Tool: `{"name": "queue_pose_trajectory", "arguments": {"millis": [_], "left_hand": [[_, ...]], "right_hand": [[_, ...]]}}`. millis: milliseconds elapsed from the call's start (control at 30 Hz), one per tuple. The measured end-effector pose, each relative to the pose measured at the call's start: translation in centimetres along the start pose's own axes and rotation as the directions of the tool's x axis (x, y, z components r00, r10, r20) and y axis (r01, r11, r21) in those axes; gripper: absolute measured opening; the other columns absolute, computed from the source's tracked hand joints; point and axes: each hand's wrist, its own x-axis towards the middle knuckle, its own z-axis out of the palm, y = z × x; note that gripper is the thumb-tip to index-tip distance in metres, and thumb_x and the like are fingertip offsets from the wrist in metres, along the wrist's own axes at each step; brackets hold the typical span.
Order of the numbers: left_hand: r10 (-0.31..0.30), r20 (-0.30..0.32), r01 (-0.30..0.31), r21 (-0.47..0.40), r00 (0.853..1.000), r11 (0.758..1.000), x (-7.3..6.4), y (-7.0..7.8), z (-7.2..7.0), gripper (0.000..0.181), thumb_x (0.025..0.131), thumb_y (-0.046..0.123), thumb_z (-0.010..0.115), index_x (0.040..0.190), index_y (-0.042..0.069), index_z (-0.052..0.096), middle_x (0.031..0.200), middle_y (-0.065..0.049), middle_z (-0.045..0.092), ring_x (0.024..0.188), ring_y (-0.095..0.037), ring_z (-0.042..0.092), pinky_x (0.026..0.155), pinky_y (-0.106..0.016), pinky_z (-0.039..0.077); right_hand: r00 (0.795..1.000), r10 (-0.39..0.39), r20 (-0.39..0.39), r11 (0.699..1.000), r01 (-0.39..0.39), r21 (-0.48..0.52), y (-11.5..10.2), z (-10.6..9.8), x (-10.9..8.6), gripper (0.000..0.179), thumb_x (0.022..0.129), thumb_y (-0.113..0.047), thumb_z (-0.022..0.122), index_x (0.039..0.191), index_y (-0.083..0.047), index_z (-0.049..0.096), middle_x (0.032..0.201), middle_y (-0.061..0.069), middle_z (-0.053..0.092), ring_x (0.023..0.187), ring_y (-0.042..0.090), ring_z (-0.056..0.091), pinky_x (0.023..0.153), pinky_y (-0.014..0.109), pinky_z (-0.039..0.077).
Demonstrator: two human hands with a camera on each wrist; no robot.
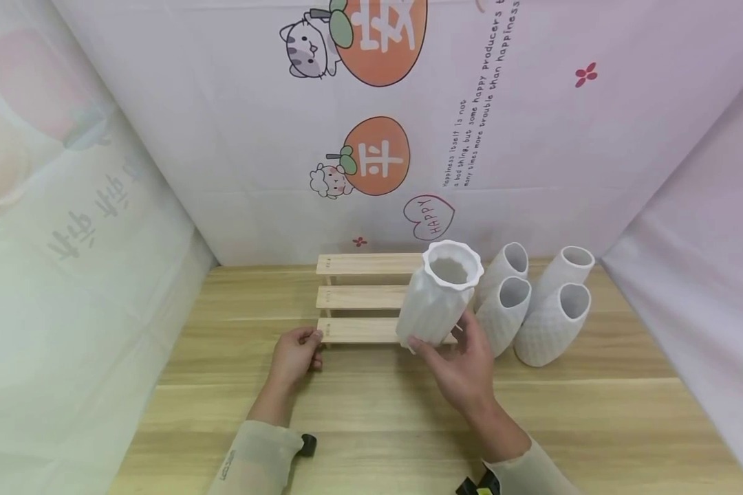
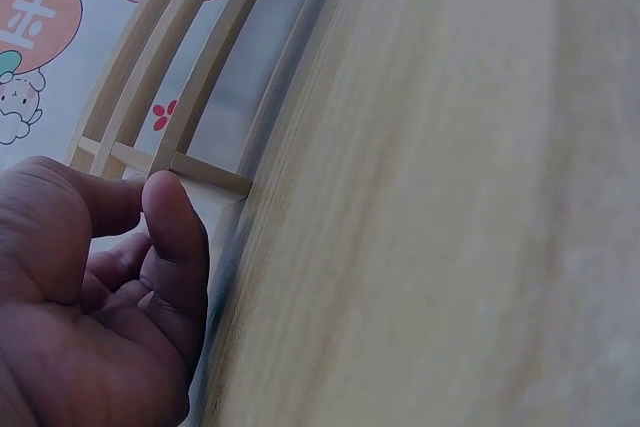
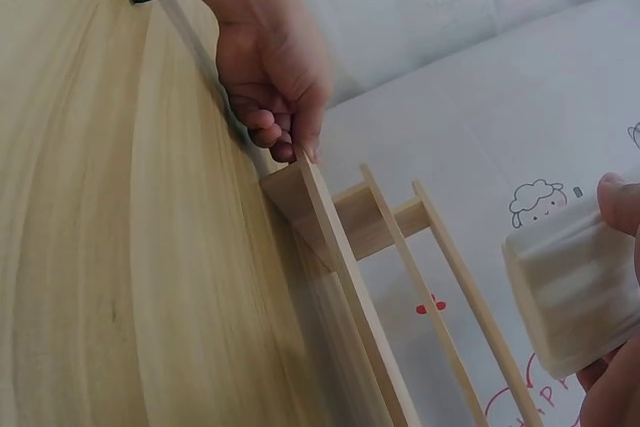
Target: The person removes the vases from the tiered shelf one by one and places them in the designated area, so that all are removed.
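A light wooden three-step rack point(image 1: 359, 297) stands at the back of the table. My left hand point(image 1: 295, 354) pinches the left end of its lowest front slat between thumb and forefinger; the left wrist view shows the fingertips at that slat corner point(image 2: 165, 159). With my right hand point(image 1: 467, 368) I grip a white ribbed vase point(image 1: 433, 302) with a scalloped rim near its base. The vase leans slightly, mouth up, and covers the right part of the rack in the head view. In the right wrist view the vase bottom point(image 3: 565, 282) hangs clear of the slats.
Several white textured vases with slanted mouths, such as the front right one point(image 1: 547, 330), stand close together right of the rack. Printed white cloth point(image 1: 254, 172) walls the back and sides. The wood-grain table point(image 1: 371, 412) stretches in front of the rack.
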Motion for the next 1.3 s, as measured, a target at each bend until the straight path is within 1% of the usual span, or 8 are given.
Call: {"name": "queue_pose_trajectory", "arguments": {"millis": [200,333,500,767,933,1000,1133,1300], "left_hand": [[0.006,0.004,-0.006,0.000,1.000,1.000,-0.1,-0.1,-0.1,0.043,0.105,0.030,0.065,0.131,-0.004,0.064,0.094,-0.014,0.071,0.067,-0.020,0.069,0.061,-0.033,0.064],[0.005,0.007,-0.005,-0.001,1.000,1.000,-0.1,-0.2,-0.1,0.044,0.105,0.030,0.065,0.132,-0.005,0.064,0.094,-0.014,0.072,0.067,-0.021,0.069,0.061,-0.032,0.064],[-0.007,0.002,0.007,-0.007,1.000,1.000,-0.1,-0.3,-0.3,0.043,0.105,0.028,0.065,0.133,-0.005,0.064,0.092,-0.014,0.072,0.067,-0.021,0.069,0.061,-0.032,0.064],[-0.004,0.005,0.004,-0.016,1.000,1.000,-0.1,-0.5,-0.2,0.044,0.105,0.029,0.065,0.134,-0.005,0.063,0.093,-0.014,0.071,0.068,-0.021,0.069,0.061,-0.032,0.064],[-0.004,-0.001,0.004,-0.020,1.000,1.000,0.0,-0.4,-0.1,0.044,0.104,0.028,0.066,0.133,-0.005,0.063,0.093,-0.014,0.071,0.068,-0.021,0.069,0.062,-0.032,0.064],[-0.001,-0.001,0.001,-0.015,1.000,1.000,0.0,-0.3,-0.1,0.044,0.105,0.028,0.065,0.133,-0.006,0.062,0.092,-0.014,0.071,0.067,-0.021,0.069,0.061,-0.032,0.064],[-0.006,-0.003,0.006,-0.003,1.000,1.000,-0.1,-0.2,0.0,0.043,0.105,0.027,0.065,0.132,-0.005,0.063,0.089,-0.013,0.071,0.067,-0.021,0.069,0.061,-0.032,0.064],[0.000,-0.006,0.000,0.004,1.000,1.000,-0.1,-0.2,0.2,0.042,0.105,0.027,0.064,0.133,-0.004,0.063,0.089,-0.013,0.071,0.067,-0.021,0.069,0.061,-0.033,0.064]], "right_hand": [[1.000,0.012,-0.016,1.000,-0.013,-0.020,-3.4,-0.4,-0.4,0.076,0.067,0.011,0.093,0.135,0.004,0.059,0.129,0.008,0.067,0.119,0.017,0.062,0.105,0.035,0.053],[1.000,0.017,-0.020,1.000,-0.018,-0.022,-3.4,-0.9,-0.9,0.074,0.067,0.012,0.092,0.133,0.005,0.060,0.127,0.008,0.067,0.117,0.017,0.063,0.104,0.032,0.053],[0.999,0.036,-0.022,0.999,-0.037,-0.025,-3.3,-1.5,-1.2,0.076,0.066,0.012,0.093,0.134,0.004,0.060,0.130,0.007,0.067,0.120,0.017,0.063,0.108,0.033,0.052],[0.997,0.059,-0.052,0.996,-0.062,-0.060,-3.3,-2.8,-2.0,0.077,0.064,0.013,0.094,0.133,0.005,0.060,0.128,0.012,0.066,0.118,0.014,0.063,0.104,0.028,0.053],[0.995,0.059,-0.080,0.995,-0.065,-0.074,-2.9,-3.5,-2.7,0.076,0.062,0.016,0.093,0.130,0.009,0.060,0.124,0.014,0.068,0.115,0.011,0.064,0.103,0.026,0.054],[0.994,0.051,-0.095,0.993,-0.060,-0.098,-2.7,-3.8,-3.0,0.076,0.061,0.016,0.093,0.130,0.008,0.061,0.123,0.013,0.069,0.114,0.009,0.065,0.102,0.023,0.053],[0.990,0.043,-0.131,0.990,-0.061,-0.130,-1.1,-4.6,-3.8,0.080,0.058,0.017,0.094,0.130,0.006,0.062,0.122,0.011,0.070,0.114,0.008,0.065,0.102,0.021,0.053],[0.987,0.048,-0.151,0.987,-0.070,-0.145,1.0,-5.7,-4.6,0.090,0.056,0.014,0.097,0.137,-0.002,0.061,0.127,0.006,0.068,0.118,0.011,0.064,0.105,0.022,0.052]]}}
